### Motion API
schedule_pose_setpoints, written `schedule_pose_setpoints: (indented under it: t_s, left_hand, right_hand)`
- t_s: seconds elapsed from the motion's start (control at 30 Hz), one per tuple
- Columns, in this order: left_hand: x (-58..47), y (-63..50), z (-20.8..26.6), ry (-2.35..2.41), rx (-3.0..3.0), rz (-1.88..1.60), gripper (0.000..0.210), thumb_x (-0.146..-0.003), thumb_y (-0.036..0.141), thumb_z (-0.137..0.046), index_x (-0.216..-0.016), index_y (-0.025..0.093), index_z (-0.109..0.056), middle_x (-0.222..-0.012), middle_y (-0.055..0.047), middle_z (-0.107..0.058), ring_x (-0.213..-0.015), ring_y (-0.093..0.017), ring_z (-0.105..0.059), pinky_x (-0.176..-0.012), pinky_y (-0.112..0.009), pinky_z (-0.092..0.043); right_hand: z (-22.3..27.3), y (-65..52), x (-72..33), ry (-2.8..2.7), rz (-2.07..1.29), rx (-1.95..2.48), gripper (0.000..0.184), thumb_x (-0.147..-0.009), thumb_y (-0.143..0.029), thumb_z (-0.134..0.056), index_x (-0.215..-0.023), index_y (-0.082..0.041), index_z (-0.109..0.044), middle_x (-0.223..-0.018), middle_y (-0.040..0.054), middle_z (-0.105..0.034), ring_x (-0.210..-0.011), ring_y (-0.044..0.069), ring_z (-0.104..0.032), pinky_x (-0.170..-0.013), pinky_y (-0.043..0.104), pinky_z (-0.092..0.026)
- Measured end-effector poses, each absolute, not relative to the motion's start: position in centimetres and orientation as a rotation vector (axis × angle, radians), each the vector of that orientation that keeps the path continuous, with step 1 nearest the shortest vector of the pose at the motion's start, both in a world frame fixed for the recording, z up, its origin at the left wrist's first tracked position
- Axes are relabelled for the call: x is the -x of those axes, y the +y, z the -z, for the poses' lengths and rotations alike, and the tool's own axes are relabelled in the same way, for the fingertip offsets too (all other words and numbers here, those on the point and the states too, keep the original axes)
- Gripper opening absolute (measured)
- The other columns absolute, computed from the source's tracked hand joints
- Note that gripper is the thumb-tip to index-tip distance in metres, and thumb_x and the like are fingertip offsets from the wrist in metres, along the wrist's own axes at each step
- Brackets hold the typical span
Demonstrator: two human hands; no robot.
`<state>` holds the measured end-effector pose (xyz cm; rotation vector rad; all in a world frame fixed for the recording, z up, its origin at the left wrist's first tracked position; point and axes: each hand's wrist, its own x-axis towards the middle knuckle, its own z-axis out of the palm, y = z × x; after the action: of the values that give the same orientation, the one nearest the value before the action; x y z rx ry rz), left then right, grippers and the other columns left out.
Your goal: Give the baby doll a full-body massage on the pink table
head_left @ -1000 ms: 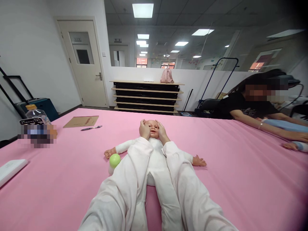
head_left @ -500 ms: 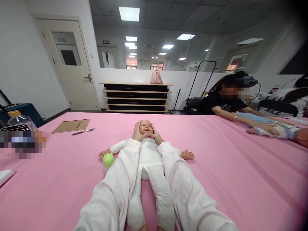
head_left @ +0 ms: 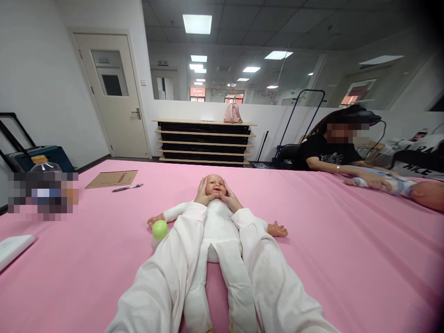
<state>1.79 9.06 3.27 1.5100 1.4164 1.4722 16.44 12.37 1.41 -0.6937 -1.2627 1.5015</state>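
Note:
A baby doll in white cloth lies on its back on the pink-covered table, its head away from me and its arms spread. My left hand cups the left-hand side of the doll's face, fingers along the cheek and temple. On the other cheek, my right hand does the same, both thumbs close together by the chin. The doll's head is held between my palms. Beside my left sleeve stands a bottle with a round green cap, partly hidden by the sleeve.
A brown notebook and a pen lie at the far left. Nearer are a yellow-capped bottle and a white object at the table's left. At right, a person in black handles another doll.
The view has shifted slightly, so most things sit further right in the picture. My hands stay on the doll's cheeks. The other person's arms and doll have moved a little.

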Motion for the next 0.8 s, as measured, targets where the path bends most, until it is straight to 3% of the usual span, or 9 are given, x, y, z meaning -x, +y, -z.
schedule_pose_setpoints:
  t_s: [0.17,0.27,0.37,0.5,0.6,0.8]
  left_hand:
    - [-2.0,9.2,-3.5,1.398,-1.369,-1.473,0.069,-0.073,0.009,-0.053,-0.138,0.017,-0.029,-0.148,-0.004,-0.016,-0.136,-0.015,-0.012,-0.111,-0.023,-0.018]
    - [-2.0,9.4,-3.2,1.410,-1.425,-1.490,0.066,-0.075,0.015,-0.054,-0.136,0.018,-0.032,-0.147,-0.004,-0.020,-0.136,-0.017,-0.013,-0.111,-0.026,-0.016]
    - [-1.9,9.5,-2.7,1.424,-1.568,-1.491,0.083,-0.066,0.027,-0.067,-0.138,0.016,-0.028,-0.147,-0.009,-0.017,-0.137,-0.020,-0.010,-0.113,-0.031,-0.012]
    - [-1.8,9.8,-2.2,1.447,-1.657,-1.474,0.112,-0.045,0.035,-0.080,-0.139,0.015,-0.023,-0.148,-0.012,-0.013,-0.137,-0.025,-0.006,-0.113,-0.035,-0.010]
    - [-1.6,10.1,-2.0,1.420,-1.616,-1.501,0.112,-0.042,0.033,-0.082,-0.138,0.017,-0.026,-0.147,-0.012,-0.017,-0.137,-0.026,-0.010,-0.112,-0.036,-0.013]
    - [-1.1,9.9,-2.3,1.215,-1.518,-1.558,0.097,-0.051,0.030,-0.078,-0.136,0.017,-0.033,-0.147,-0.009,-0.020,-0.136,-0.026,-0.012,-0.112,-0.033,-0.014]
  right_hand:
    - [-1.1,13.3,-16.2,-1.201,-1.491,0.707,0.103,-0.049,-0.047,-0.077,-0.138,-0.022,-0.031,-0.139,0.0067,-0.038,-0.123,0.027,-0.042,-0.104,0.039,-0.035]
    - [-1.0,13.7,-16.1,-1.171,-1.487,0.734,0.099,-0.051,-0.049,-0.076,-0.136,-0.022,-0.034,-0.138,0.0061,-0.038,-0.125,0.025,-0.039,-0.106,0.038,-0.034]
    - [-1.0,13.5,-16.2,-1.236,-1.478,0.723,0.098,-0.054,-0.045,-0.075,-0.138,-0.025,-0.029,-0.140,0.0048,-0.036,-0.125,0.025,-0.039,-0.105,0.040,-0.034]
    - [-1.2,12.9,-16.3,-1.385,-1.338,0.767,0.107,-0.050,-0.034,-0.081,-0.140,-0.025,-0.024,-0.144,0.0051,-0.027,-0.130,0.025,-0.031,-0.107,0.038,-0.030]
    - [-1.4,12.7,-16.3,-1.413,-1.336,0.784,0.106,-0.053,-0.036,-0.079,-0.141,-0.025,-0.020,-0.145,0.0048,-0.025,-0.130,0.025,-0.030,-0.107,0.038,-0.030]
    - [-1.4,12.6,-16.5,-1.352,-1.377,0.742,0.097,-0.059,-0.037,-0.076,-0.140,-0.024,-0.025,-0.142,0.0040,-0.033,-0.128,0.026,-0.035,-0.106,0.039,-0.033]
